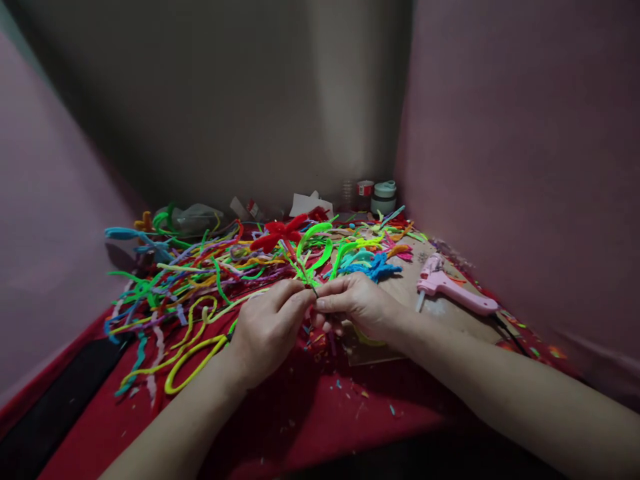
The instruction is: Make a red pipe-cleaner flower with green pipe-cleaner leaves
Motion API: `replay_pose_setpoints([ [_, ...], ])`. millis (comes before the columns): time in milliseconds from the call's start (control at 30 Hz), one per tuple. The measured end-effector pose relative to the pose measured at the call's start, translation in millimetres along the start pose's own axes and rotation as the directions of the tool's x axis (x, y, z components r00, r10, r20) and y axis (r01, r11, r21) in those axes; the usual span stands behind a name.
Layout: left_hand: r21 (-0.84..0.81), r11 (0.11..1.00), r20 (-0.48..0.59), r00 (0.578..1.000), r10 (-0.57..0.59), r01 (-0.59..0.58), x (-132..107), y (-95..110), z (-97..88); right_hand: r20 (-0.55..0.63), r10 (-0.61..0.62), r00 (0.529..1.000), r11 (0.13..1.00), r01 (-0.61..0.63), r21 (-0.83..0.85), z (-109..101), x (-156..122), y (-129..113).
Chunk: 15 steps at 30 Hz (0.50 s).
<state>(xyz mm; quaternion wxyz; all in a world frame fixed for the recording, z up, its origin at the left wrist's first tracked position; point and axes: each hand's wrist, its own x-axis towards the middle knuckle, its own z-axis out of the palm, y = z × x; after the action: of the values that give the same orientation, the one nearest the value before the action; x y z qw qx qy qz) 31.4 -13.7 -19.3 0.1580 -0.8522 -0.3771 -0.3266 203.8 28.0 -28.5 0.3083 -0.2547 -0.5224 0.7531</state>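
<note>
Back edge, right to left: lidded jar (384, 199), red-labelled cup (365, 189) just beside it, white paper (311, 206), clear bag (196, 220). Grey wall (225, 100) behind, pink panels (520, 147) both sides.

Left hand (267, 330) and right hand (357, 303) meet fingertip to fingertip, pinching a thin dark stem (315, 292) below a fuzzy red flower (277, 235) and curled bright-green leaves (318, 229). Huge messy pile of multicoloured fuzzy pipe cleaners (235, 260) behind, pink plastic glue gun (457, 291) on a tan board (440, 330) to the right, red cloth (350, 420) underneath lol.

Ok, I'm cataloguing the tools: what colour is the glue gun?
The glue gun is pink; it shows best in the head view.
</note>
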Motion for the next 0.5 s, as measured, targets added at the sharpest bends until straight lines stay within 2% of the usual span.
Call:
replay_pose_setpoints([
  [67,-0.124,0.979,-0.031,0.985,-0.168,0.162,3.3,7.1,-1.3,-0.004,0.011,1.0,1.0,-0.011,0.005,2.4,-1.2,0.3],
  [100,-0.223,0.931,-0.024,0.953,-0.301,0.289,5.4,10.9,-2.3,-0.012,0.003,1.0,1.0,-0.003,0.007,4.1,-1.9,0.4],
  [133,-0.33,0.842,0.019,0.895,-0.445,0.426,7.5,14.4,-3.3,-0.024,-0.014,1.0,1.0,0.014,0.006,6.0,-2.6,0.4],
  [200,-0.514,0.565,0.202,0.731,-0.652,0.646,11.0,19.0,-4.5,-0.058,-0.061,0.996,0.998,0.06,-0.013,9.4,-4.1,0.9],
  [233,-0.574,0.413,0.304,0.652,-0.695,0.707,12.2,20.0,-4.6,-0.074,-0.078,0.994,0.997,0.076,-0.03,10.7,-4.8,1.3],
  [267,-0.611,0.282,0.391,0.592,-0.705,0.74,13.0,20.2,-4.4,-0.084,-0.088,0.993,0.995,0.084,-0.049,11.7,-5.3,2.0],
  [300,-0.634,0.183,0.454,0.553,-0.699,0.752,13.3,20.1,-3.9,-0.089,-0.092,0.992,0.994,0.086,-0.068,12.3,-5.8,2.7],
  [367,-0.683,0.071,0.481,0.521,-0.705,0.727,13.4,19.7,-2.8,-0.089,-0.083,0.993,0.993,0.074,-0.097,12.9,-6.2,4.4],
  [500,-0.77,-0.01,0.43,0.509,-0.746,0.638,13.9,22.2,-2.0,-0.078,-0.071,0.994,0.989,0.06,-0.135,13.7,-5.7,7.3],
])
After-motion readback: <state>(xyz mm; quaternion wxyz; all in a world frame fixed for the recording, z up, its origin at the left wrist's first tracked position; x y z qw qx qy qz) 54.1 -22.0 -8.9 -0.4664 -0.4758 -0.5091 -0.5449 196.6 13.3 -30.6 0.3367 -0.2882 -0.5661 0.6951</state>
